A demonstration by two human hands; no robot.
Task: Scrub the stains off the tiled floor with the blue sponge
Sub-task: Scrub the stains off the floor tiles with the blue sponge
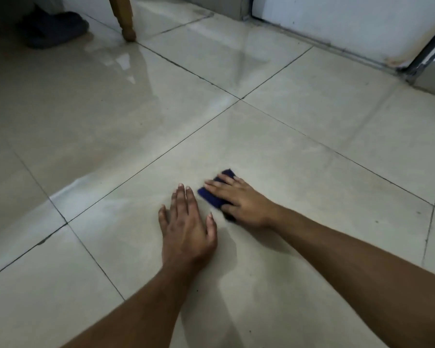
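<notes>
The right hand lies flat over the blue sponge, fingers spread across its top and thumb against its near end, hiding most of it; the hand and sponge are slightly blurred. The sponge's long axis runs from near-left to far-right, its far corner poking out past the fingertips. It sits on the tiled floor, just right of the left hand, which rests palm-down, fingers splayed wide, holding nothing. At far left, a wooden furniture leg is cut off by the top edge.
</notes>
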